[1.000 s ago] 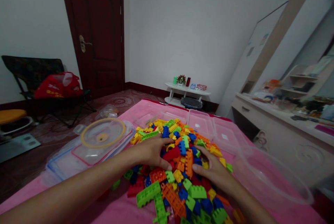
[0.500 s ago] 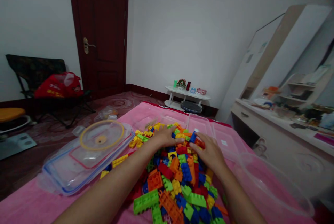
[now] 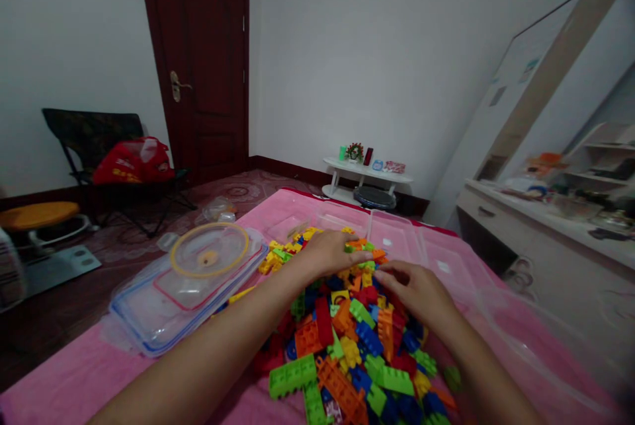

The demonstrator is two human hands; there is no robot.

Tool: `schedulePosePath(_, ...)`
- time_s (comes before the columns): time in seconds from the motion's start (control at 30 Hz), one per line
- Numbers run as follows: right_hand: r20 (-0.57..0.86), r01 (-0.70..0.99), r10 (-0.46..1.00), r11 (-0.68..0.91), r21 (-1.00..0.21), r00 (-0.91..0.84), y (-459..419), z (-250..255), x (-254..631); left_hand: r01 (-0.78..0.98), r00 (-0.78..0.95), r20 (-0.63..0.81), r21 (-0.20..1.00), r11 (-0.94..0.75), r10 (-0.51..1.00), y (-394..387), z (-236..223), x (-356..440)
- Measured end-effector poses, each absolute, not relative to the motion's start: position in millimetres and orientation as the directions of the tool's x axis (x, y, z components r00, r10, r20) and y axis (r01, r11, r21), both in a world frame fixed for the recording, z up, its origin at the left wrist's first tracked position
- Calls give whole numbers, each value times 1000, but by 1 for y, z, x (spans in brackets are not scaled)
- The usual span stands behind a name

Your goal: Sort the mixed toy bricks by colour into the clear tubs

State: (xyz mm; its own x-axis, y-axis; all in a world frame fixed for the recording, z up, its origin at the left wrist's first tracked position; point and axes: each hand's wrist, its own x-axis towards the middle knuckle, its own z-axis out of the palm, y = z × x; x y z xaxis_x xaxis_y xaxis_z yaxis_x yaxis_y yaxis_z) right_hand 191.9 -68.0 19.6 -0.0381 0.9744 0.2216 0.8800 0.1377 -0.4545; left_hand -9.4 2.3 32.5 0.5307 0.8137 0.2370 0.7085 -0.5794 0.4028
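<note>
A big heap of coloured plastic building bricks (image 3: 347, 339) lies on a pink cloth (image 3: 74, 385). My left hand (image 3: 330, 253) rests palm down on the far part of the heap, fingers stretched over the bricks. My right hand (image 3: 417, 289) lies on the heap just to its right, fingers spread and pointing left, the fingertips close to my left hand. Neither hand clearly grips a brick. A green brick (image 3: 292, 375) sits at the near edge of the heap.
Stacked clear lids (image 3: 188, 279), one round with a yellow rim, lie left of the heap. Clear plastic boxes (image 3: 391, 236) stand behind it and a clear tub (image 3: 540, 352) at the right. Beyond are a dark door (image 3: 203, 61), a folding chair (image 3: 109, 147), a small white table (image 3: 367, 177) and a desk (image 3: 546, 233).
Both hands have slid away from me to the far part of the heap and come closer together. The view has shifted to the left a little.
</note>
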Motion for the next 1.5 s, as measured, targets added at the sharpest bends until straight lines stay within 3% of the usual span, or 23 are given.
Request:
schedulePosePath(0.1,237,861,971,153,-484,-39,-70,25,199,808,420,253,333,-486,872,27,42,-19)
schedulePosePath(0.23,200,837,979,147,-527,-46,-65,22,208,954,117,202,249,-167,972,74,40,-41)
schedulePosePath(0.37,167,801,984,146,-581,-58,-60,15,210,960,81,75,263,-98,994,112,19,-60)
schedulePosePath(0.57,169,772,984,149,-618,-55,-60,14,205,928,156,2,343,-148,988,132,-5,-60)
schedulePosePath(0.77,183,769,983,143,-623,-34,-61,14,206,931,176,-46,332,-151,983,131,11,-55)
schedulePosePath(0.97,259,761,966,174,-624,-8,-59,14,210,922,220,153,289,-256,963,90,34,-36)
schedulePosePath(1.07,289,759,957,201,-619,-18,-61,16,204,817,424,196,338,-467,884,55,33,-15)
schedulePosePath(1.13,302,777,949,259,-574,-92,-64,19,198,647,655,135,408,-644,744,33,25,-3)
schedulePosePath(1.2,298,789,931,343,-510,-212,-69,21,194,537,779,83,425,-729,622,16,14,5)
schedulePosePath(1.3,239,820,924,377,-431,-299,-74,23,197,540,772,111,404,-738,626,3,-1,5)
schedulePosePath(1.5,50,947,985,172,-272,-165,-79,26,219,453,795,169,474,-755,583,7,1,-13)
